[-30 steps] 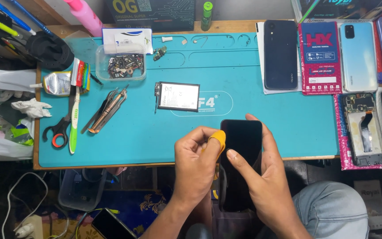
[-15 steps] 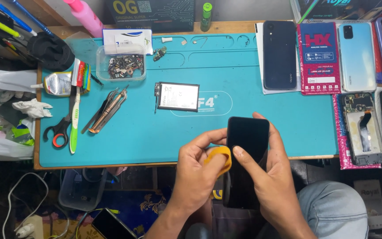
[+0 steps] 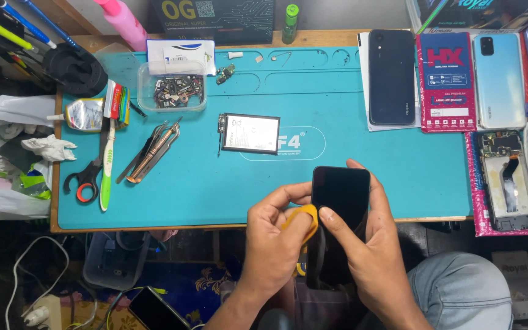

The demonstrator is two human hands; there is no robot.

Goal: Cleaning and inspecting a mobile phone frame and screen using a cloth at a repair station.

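Note:
My right hand (image 3: 368,250) grips a black phone (image 3: 339,201) with a dark screen, held upright over the front edge of the teal work mat (image 3: 362,122). My left hand (image 3: 274,235) pinches a yellow-orange plastic pick (image 3: 305,217) against the phone's left edge. A flat phone battery (image 3: 250,133) lies on the mat just beyond the hands.
On the mat: a clear tub of small screws and parts (image 3: 172,93), tweezers (image 3: 151,151), scissors (image 3: 87,177), a toothbrush (image 3: 106,168), a glue tube (image 3: 80,114). At the right lie several phones (image 3: 392,76), a red packet (image 3: 447,82) and an opened phone body (image 3: 506,178).
The phone has shifted slightly up and right in my right hand. The yellow pick has slid down along its left edge, from near the top corner to about the middle.

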